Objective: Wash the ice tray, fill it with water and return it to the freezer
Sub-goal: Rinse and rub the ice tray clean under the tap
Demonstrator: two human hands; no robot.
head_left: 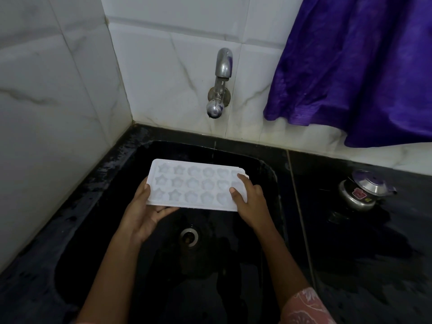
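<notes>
The white rectangular plastic ice tray, moulded with three rows of star- and flower-shaped cavities, is held over the black sink basin, cavities facing up and long side running left to right. It is clear of the basin floor, above and behind the round metal drain. The left hand grips the left short end: the thumb lies along the top edge and the curled fingers support the underside. The right hand grips the right short end, with the thumb and one finger pressed on the top face and the remaining fingers hidden below. Whether the cavities contain water cannot be determined. The chrome wall-mounted tap is fixed to the white marble-pattern tiles behind the basin, its outlet above the far edge of the tray. A purple cloth hangs against the wall at the upper right. A small lidded steel pot stands on the wet black counter to the right of the basin. A pink patterned sleeve covers the right upper arm.
</notes>
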